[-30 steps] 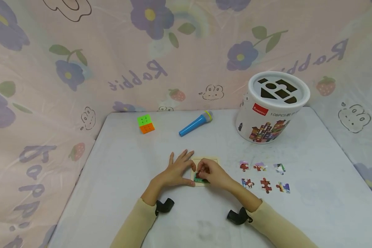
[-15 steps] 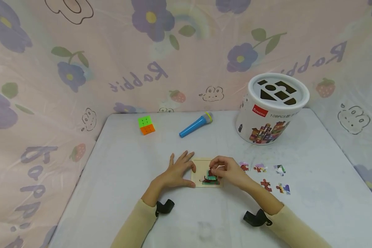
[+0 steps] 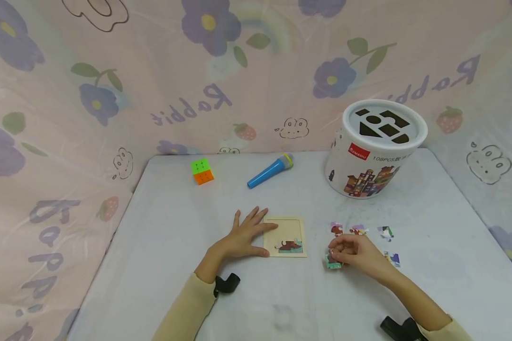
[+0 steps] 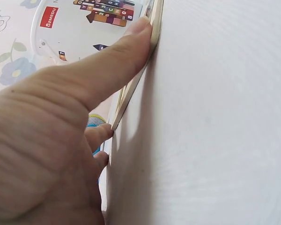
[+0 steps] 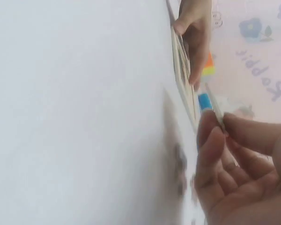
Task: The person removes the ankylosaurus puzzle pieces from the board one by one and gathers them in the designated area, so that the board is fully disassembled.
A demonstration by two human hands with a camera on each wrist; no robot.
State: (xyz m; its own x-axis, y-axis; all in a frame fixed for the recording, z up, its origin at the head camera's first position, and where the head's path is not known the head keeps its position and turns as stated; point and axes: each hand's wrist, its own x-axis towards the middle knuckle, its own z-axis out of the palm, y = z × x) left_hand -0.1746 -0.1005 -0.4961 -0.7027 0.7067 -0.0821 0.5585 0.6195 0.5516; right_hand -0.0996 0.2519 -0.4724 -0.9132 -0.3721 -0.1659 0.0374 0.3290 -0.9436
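Note:
My right hand (image 3: 360, 253) pinches a green-and-brown jigsaw piece (image 3: 333, 264) between thumb and fingers, to the right of the puzzle tray. In the right wrist view the piece (image 5: 215, 103) shows edge-on. My left hand (image 3: 241, 239) is spread at the left side of the wooden puzzle tray (image 3: 277, 229), its thumb (image 4: 124, 51) against the frame and its index finger reaching over the board. A brown-and-green picture section (image 3: 289, 246) lies in the tray's lower right part.
Loose jigsaw pieces lie right of the tray: a red one (image 3: 336, 229), a purple-edged one (image 3: 358, 229), a white-green one (image 3: 385, 232) and a blue-yellow one (image 3: 393, 258). Behind stand a puzzle cube (image 3: 202, 171), a blue toy microphone (image 3: 269, 171) and a white bucket (image 3: 373, 149).
My right hand has moved right, off the tray, carrying the green-and-brown jigsaw piece towards the loose pieces. My left index finger has straightened over the board; the left hand otherwise stays put.

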